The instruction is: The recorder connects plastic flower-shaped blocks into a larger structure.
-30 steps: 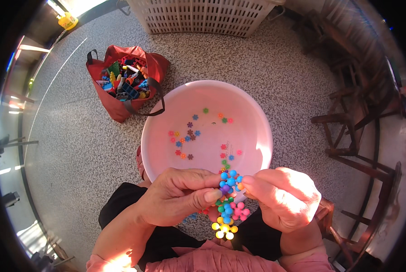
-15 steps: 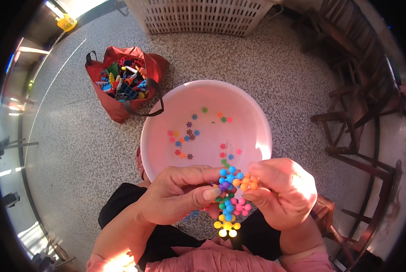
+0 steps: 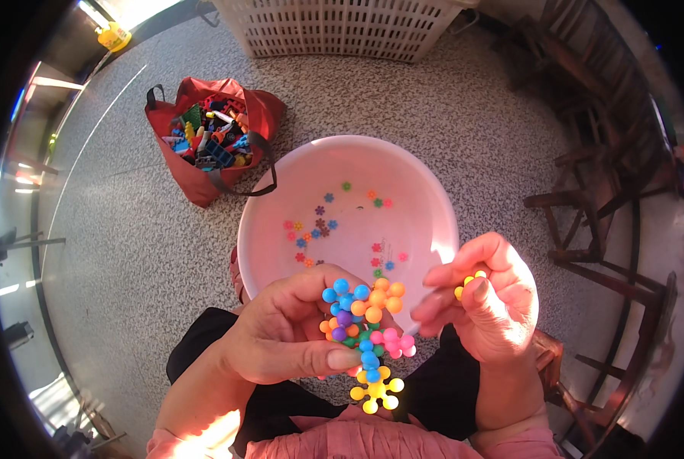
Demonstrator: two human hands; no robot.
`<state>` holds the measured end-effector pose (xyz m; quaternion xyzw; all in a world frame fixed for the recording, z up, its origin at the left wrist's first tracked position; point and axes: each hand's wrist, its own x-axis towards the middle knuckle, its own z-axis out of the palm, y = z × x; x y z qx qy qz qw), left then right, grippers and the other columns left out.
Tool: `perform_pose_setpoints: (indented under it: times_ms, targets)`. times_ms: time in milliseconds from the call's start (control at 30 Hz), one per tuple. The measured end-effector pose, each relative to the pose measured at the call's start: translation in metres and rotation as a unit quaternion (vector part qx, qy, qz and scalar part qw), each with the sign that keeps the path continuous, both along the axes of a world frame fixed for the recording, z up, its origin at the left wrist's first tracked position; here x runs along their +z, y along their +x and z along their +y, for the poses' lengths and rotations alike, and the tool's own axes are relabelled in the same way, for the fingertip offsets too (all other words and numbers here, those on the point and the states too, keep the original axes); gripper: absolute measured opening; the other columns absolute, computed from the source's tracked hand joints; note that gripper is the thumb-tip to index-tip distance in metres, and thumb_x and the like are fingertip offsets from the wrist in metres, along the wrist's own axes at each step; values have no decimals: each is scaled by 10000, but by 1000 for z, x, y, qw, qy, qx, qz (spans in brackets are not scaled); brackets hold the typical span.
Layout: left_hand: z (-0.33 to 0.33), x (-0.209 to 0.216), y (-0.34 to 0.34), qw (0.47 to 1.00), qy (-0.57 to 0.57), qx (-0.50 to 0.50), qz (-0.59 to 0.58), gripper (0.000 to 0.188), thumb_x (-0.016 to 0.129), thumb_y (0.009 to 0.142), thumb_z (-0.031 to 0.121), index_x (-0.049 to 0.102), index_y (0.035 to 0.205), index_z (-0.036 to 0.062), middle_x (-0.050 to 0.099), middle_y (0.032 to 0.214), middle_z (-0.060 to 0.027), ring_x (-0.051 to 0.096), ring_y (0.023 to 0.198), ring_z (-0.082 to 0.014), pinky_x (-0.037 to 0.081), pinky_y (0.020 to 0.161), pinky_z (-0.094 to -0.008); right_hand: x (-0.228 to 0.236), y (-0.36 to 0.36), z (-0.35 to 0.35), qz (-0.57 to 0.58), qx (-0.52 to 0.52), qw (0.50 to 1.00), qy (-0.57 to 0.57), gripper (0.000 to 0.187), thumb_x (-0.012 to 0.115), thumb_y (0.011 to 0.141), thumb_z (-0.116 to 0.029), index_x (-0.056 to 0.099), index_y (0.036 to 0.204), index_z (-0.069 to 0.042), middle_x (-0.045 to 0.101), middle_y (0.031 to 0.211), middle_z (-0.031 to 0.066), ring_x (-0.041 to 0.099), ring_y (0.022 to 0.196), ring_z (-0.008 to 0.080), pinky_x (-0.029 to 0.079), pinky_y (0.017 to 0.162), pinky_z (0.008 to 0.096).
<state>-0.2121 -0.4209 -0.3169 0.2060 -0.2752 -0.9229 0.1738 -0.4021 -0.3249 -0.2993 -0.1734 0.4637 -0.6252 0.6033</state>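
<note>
My left hand (image 3: 284, 336) is closed around a cluster of joined knobbed flower-shaped toy pieces (image 3: 368, 348) in blue, orange, purple, green, pink and yellow; the fingers hide part of it. At its upper right sits an orange piece (image 3: 378, 300), and a yellow piece (image 3: 377, 390) hangs at the bottom. To the right and apart from the cluster, my right hand (image 3: 487, 302) pinches a small yellow knobbed piece (image 3: 470, 284) between thumb and fingers. Below both hands stands a pink basin (image 3: 422, 183) with several small flower-shaped pieces (image 3: 320, 223) scattered on its bottom.
Beyond the basin at the left, a red bag (image 3: 196, 180) full of mixed toy bricks (image 3: 218, 138) rests on the speckled floor (image 3: 120, 191). A white slatted basket (image 3: 342, 34) stands at the far side. Dark wooden chairs (image 3: 594, 191) line the right.
My right hand has let go of the orange piece, moved right, and turned, showing the yellow piece in its fingers. The cluster has shifted left and turned slightly in my left hand.
</note>
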Motion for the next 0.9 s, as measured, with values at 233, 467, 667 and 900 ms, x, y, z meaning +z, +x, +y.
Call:
perform_pose_setpoints:
  times_ms: [233, 467, 667, 900]
  targets:
    - [1, 2, -1, 1000, -12, -11, 6, 413, 667, 660, 9, 481, 1025, -38, 571, 933, -246, 587, 850, -325, 463, 741, -403, 0, 3, -2, 156, 24, 985, -66, 140, 524, 821, -54, 579, 890, 55, 579, 712, 98, 543, 557, 112, 420, 519, 197]
    - [-1, 4, 4, 998, 46, -52, -6, 389, 655, 668, -7, 499, 1021, -59, 578, 946, -245, 596, 854, -298, 464, 765, -382, 17, 7, 3, 9, -14, 1000, -15, 150, 569, 769, 34, 583, 917, 54, 606, 767, 118, 598, 687, 166, 490, 642, 264]
    - [0, 5, 3, 994, 77, -80, 6, 381, 644, 684, -11, 506, 1037, -44, 583, 998, -190, 580, 919, -253, 442, 806, -358, 5, 2, 3, 201, 48, 965, -162, 204, 664, 739, -71, 523, 830, 46, 585, 702, 203, 595, 543, 218, 507, 512, 279]
    - [2, 11, 0, 990, 109, -84, -29, 405, 660, 704, 39, 505, 1069, -39, 584, 1037, -136, 555, 969, -205, 399, 867, -327, 15, 6, 7, 156, 55, 984, -63, 176, 612, 745, 47, 578, 917, 55, 633, 835, 141, 622, 705, 160, 511, 634, 250]
